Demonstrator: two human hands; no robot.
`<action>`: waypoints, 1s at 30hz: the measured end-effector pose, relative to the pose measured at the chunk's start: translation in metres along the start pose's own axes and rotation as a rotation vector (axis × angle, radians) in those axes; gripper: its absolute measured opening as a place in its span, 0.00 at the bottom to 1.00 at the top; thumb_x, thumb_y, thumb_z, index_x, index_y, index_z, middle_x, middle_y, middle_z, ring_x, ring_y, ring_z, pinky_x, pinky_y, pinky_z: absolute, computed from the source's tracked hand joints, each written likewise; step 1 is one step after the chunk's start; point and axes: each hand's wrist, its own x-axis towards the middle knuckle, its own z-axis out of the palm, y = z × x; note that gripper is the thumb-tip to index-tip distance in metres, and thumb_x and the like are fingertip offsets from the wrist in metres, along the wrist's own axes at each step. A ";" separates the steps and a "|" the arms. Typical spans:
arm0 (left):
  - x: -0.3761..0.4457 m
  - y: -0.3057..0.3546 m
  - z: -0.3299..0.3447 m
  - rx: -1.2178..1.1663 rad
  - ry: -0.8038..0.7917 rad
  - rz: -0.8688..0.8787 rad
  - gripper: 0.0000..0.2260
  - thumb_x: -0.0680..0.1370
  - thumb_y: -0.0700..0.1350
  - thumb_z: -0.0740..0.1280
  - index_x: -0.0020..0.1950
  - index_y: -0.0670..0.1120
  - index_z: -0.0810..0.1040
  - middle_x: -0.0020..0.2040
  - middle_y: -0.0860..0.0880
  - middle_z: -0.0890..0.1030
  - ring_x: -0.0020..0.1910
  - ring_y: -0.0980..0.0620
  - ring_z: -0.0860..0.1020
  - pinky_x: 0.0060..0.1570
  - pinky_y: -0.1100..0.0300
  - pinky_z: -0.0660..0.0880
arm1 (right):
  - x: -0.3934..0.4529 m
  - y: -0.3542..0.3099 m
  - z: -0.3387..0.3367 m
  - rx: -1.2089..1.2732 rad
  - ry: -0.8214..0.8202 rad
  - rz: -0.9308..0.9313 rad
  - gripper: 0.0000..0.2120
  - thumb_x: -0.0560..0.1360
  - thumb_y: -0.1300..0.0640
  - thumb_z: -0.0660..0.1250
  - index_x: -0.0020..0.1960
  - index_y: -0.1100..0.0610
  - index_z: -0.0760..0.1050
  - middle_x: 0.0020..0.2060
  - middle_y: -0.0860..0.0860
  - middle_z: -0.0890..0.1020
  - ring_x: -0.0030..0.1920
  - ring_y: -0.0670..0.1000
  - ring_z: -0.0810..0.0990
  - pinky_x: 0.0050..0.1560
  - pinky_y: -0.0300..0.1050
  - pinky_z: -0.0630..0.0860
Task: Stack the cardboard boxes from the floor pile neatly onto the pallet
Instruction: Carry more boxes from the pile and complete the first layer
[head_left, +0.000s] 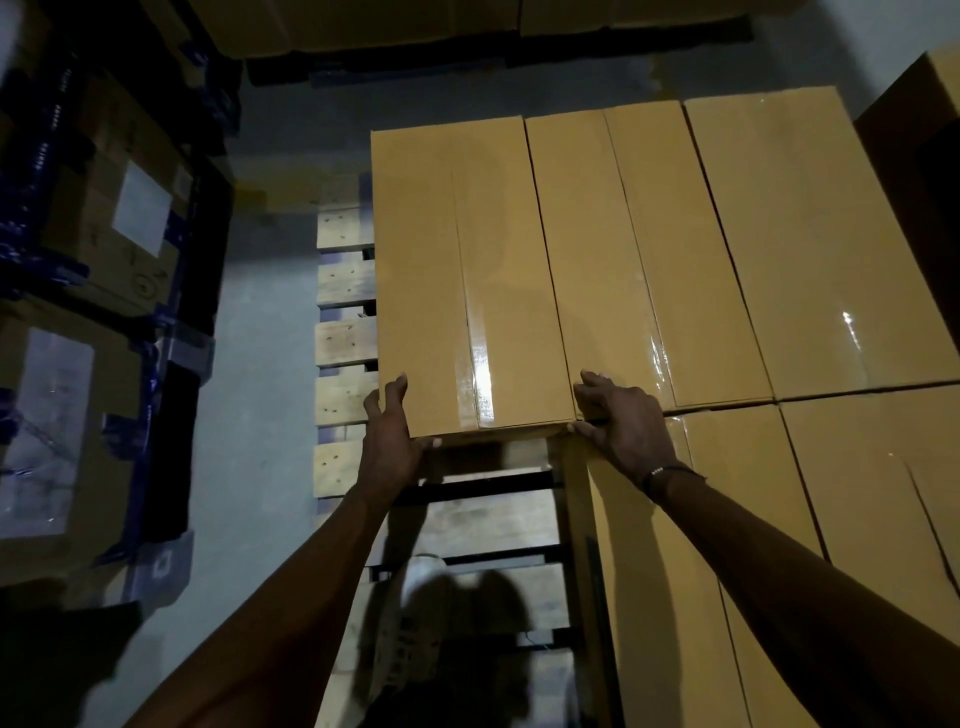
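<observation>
Box held at near end, over pallet.
Left hand (387, 436) and right hand (621, 421) each clamp a near corner of the box (467, 270); beyond the grip it adjoins stacked boxes (779, 249); pallet (345, 343) slats show left.

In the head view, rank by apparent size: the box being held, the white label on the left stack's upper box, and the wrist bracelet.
1. Held box, gripped at its near end by both hands, left and right.
2. White label.
3. Bracelet, clearly smallest.
</observation>
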 end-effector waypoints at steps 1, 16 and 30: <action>0.000 0.000 0.000 0.018 -0.007 0.001 0.47 0.71 0.43 0.81 0.82 0.49 0.55 0.78 0.40 0.59 0.75 0.37 0.66 0.72 0.42 0.67 | 0.000 -0.001 0.000 0.002 -0.011 0.008 0.28 0.72 0.55 0.79 0.70 0.55 0.76 0.73 0.52 0.74 0.70 0.57 0.76 0.71 0.60 0.72; -0.094 0.100 -0.071 0.121 0.087 0.251 0.23 0.74 0.56 0.77 0.67 0.52 0.76 0.82 0.45 0.58 0.79 0.42 0.62 0.71 0.40 0.70 | -0.071 -0.080 -0.111 0.271 0.086 0.049 0.24 0.77 0.51 0.74 0.71 0.56 0.76 0.76 0.53 0.71 0.75 0.54 0.70 0.71 0.43 0.62; -0.428 0.283 -0.223 -0.122 0.272 0.378 0.19 0.76 0.57 0.75 0.64 0.52 0.78 0.65 0.50 0.77 0.65 0.50 0.74 0.64 0.50 0.75 | -0.329 -0.206 -0.367 0.566 0.302 -0.042 0.17 0.77 0.51 0.74 0.65 0.53 0.80 0.69 0.51 0.78 0.68 0.50 0.77 0.63 0.44 0.77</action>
